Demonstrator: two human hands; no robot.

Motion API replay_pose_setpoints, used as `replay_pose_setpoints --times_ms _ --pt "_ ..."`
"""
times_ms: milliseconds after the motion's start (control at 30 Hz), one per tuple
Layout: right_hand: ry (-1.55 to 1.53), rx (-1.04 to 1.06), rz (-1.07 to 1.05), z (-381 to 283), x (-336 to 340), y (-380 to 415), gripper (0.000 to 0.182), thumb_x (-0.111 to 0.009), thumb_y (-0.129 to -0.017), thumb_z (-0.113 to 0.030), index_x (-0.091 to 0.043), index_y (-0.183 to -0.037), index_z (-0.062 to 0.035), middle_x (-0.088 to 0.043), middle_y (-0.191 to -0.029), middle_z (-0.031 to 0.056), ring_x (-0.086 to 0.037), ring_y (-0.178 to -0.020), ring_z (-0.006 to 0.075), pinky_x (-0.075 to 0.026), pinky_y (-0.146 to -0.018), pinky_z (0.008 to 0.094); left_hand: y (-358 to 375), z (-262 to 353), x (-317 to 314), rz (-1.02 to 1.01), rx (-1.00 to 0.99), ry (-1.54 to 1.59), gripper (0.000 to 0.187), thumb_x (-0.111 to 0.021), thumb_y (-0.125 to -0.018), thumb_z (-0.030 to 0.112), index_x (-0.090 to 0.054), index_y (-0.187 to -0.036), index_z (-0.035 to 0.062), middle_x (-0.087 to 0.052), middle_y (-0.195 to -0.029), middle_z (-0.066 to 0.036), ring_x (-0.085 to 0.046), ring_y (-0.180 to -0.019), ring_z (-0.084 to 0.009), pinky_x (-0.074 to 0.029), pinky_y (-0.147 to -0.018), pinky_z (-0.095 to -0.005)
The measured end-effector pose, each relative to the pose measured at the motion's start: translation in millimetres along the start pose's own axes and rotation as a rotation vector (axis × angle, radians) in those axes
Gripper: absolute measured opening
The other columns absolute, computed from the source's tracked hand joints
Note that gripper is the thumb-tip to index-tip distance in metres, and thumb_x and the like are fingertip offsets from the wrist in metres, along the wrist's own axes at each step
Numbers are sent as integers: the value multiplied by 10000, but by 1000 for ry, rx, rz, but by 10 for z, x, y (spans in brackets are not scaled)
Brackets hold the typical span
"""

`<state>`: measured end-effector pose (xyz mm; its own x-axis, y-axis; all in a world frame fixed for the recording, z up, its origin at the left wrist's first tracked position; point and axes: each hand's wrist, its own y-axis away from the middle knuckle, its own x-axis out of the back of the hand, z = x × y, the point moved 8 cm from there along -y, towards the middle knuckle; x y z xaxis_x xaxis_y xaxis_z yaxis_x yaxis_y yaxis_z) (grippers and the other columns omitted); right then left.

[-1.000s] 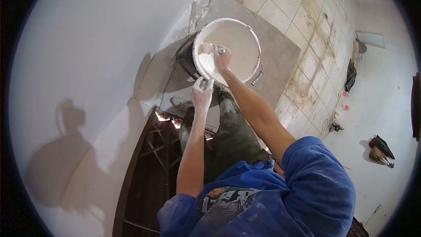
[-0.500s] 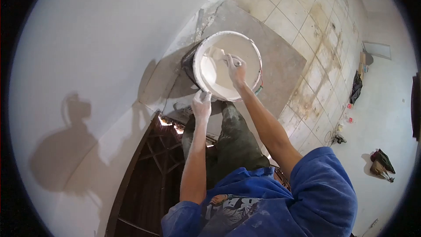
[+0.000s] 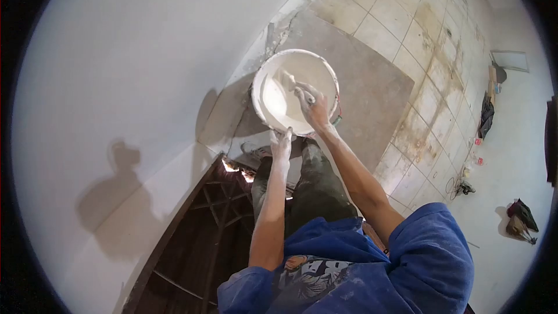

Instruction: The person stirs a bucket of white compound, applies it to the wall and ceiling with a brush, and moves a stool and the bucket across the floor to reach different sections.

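Observation:
A round white bucket (image 3: 333,70) stands in front of my legs, its inside coated with a smooth white paste (image 3: 273,98). My right hand (image 3: 313,108) reaches in over the rim, fingers closed round the handle of a putty knife (image 3: 286,78). The blade is smeared white and lies against the paste, so its outline is hard to make out. At the near rim, my left hand (image 3: 281,143) grips the bucket's edge. Both hands are dusted with white. A wire handle with a green grip (image 3: 337,120) hangs at the bucket's right side.
Beneath the bucket is a grey floor sheet (image 3: 366,76), with stained tiles (image 3: 418,76) beyond. A pale wall (image 3: 133,70) rises close on the left. A dark metal lattice (image 3: 203,227) borders my feet. Bags (image 3: 521,221) are at the far right.
The bucket's opening now faces me more fully, and its dark outer side on the left has gone from sight. My left hand sits nearer the middle of the near rim. The view has shifted slightly.

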<state>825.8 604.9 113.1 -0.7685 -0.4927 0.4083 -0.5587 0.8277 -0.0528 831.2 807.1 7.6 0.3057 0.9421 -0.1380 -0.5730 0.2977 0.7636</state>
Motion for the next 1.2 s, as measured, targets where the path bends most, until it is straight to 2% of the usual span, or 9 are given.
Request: replay_pose_setpoints --times_ms 100,233,300,467,633,733,833,933,1200 --pt "42 -270 -338 256 -80 -19 212 -673 -937 -223 -735 -989 -27 -722 -840 182 -704 -740 227 -537 -691 350 72 14 -63 -59 68 -59 919 -718 -877 163 -101 -1534 -18 -429 -1458 -149 -464 -1284 -218 -387 -1061 -314" --pt "280 -5 -526 204 -10 35 242 -722 -888 -269 -740 -990 -49 -681 -856 189 -668 -738 278 -513 -670 383 111 45 -41 -85 148 -115 869 -711 -882 293 -186 -1542 84 -433 -1446 -99 -459 -1278 -215 -366 -1073 -428" --pt "258 186 -566 177 -39 58 266 -743 -861 -283 -742 -998 -55 -662 -872 183 -644 -743 309 -503 -673 401 205 205 -90 -171 56 -76 770 -671 -892 418 -294 -1496 127 -444 -1415 -85 -457 -1278 -242 -333 -1083 -461" --pt "157 108 -367 423 21 77 239 -719 -867 -192 -729 -1056 -46 -663 -910 173 -637 -786 338 -506 -734 423 207 200 -86 -219 54 -162 847 -636 -873 575 -296 -1509 131 -386 -1476 -104 -419 -1345 -310 -261 -1139 -504" --pt "80 154 -288 423 -34 72 222 -688 -890 -134 -711 -1087 -36 -692 -962 162 -665 -850 332 -519 -742 402 221 168 -67 -101 -21 -33 747 -644 -906 342 -292 -1504 66 -406 -1474 -118 -397 -1340 -243 -278 -1127 -402" --pt "-51 -173 -317 741 -75 6 211 -690 -893 -123 -707 -1080 -28 -710 -970 165 -682 -872 315 -526 -767 387 268 262 -199 -100 -158 -45 817 -636 -909 292 -196 -1544 29 -336 -1539 -145 -333 -1397 -257 -242 -1155 -385" --pt "-17 -255 -304 855 -40 -114 217 -704 -880 -119 -706 -1077 -29 -724 -938 159 -699 -845 260 -528 -771 362 342 288 -295 -64 -242 11 822 -633 -907 251 -178 -1550 20 -319 -1550 -155 -316 -1409 -255 -235 -1160 -382" --pt "63 178 -388 665 -166 -199 221 -722 -859 -121 -715 -1062 -32 -733 -925 146 -700 -798 210 -531 -734 338 431 296 -369 -14 -213 85 813 -633 -905 225 -182 -1547 14 -319 -1546 -167 -325 -1402 -259 -240 -1158 -383" --pt "-11 -57 -303 712 21 -525 190 -650 -888 -124 -724 -1033 -27 -737 -890 131 -699 -792 203 -534 -724 330 411 292 -400 31 -343 -34 766 -623 -910 172 -214 -1524 -37 -388 -1488 -216 -383 -1354 -271 -293 -1133 -380"
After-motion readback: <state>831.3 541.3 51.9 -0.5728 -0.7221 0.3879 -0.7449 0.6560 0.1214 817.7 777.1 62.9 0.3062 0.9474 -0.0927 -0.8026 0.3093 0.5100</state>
